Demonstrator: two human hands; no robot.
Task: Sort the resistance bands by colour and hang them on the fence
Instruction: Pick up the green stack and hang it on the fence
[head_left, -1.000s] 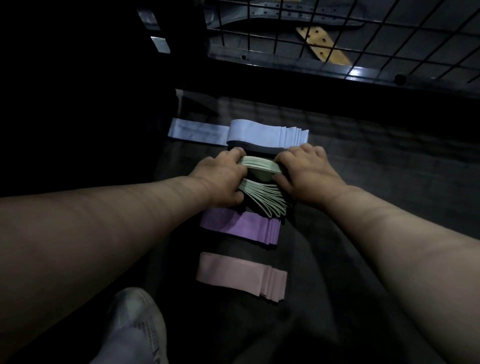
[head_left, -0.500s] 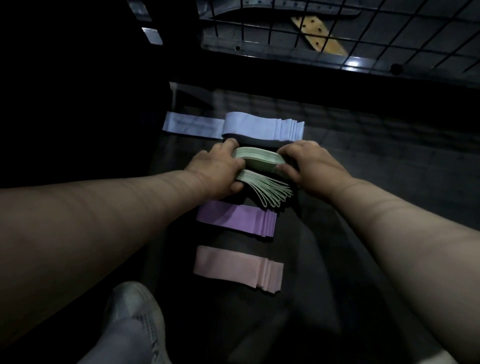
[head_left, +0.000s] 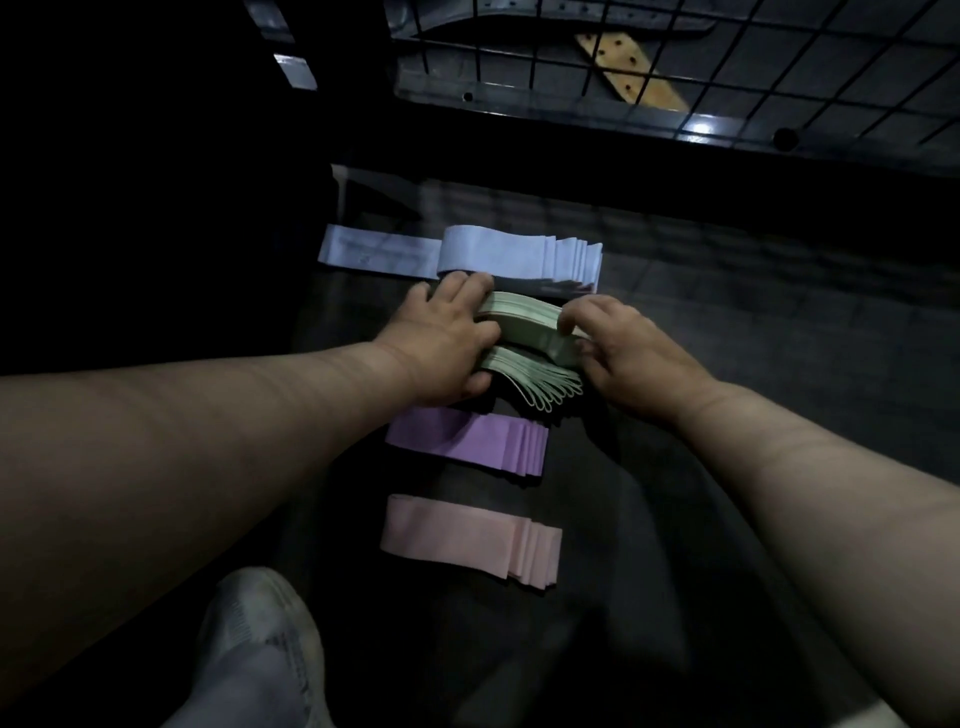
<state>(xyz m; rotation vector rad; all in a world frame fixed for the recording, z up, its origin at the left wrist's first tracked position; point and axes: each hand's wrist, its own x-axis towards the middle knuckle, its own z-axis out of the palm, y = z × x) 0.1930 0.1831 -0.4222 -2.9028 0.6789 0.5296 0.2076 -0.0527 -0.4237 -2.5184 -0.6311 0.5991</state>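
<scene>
The person crouches over a dark floor (head_left: 753, 364) in dim light, both bare arms stretched forward to the stack of green bands (head_left: 522, 325). The left hand (head_left: 447, 340) grips the stack's left end, fingers curled over its top and thumb tucked below. The right hand (head_left: 628, 353) has its fingers curled over the stack's right end and pinches the upper bundle there. That upper bundle is lifted a little, and beneath it the lower green bands fan out, their looped ends showing just below the right hand's fingers.

Just beyond the green stack lies a stack of pale blue bands (head_left: 519, 254), with a single pale blue band (head_left: 379, 257) lying flat out to that stack's left. On the near side of the green stack sits a purple stack (head_left: 467, 439), and nearer again a pink stack (head_left: 467, 535), each apart from the next. Well beyond the green stack stands the wire fence (head_left: 727, 111); no bands show on it. Behind its mesh lies a yellow strip with holes (head_left: 628, 67). Nearest of all, left of the pink stack, is a pale shoe (head_left: 260, 634).
</scene>
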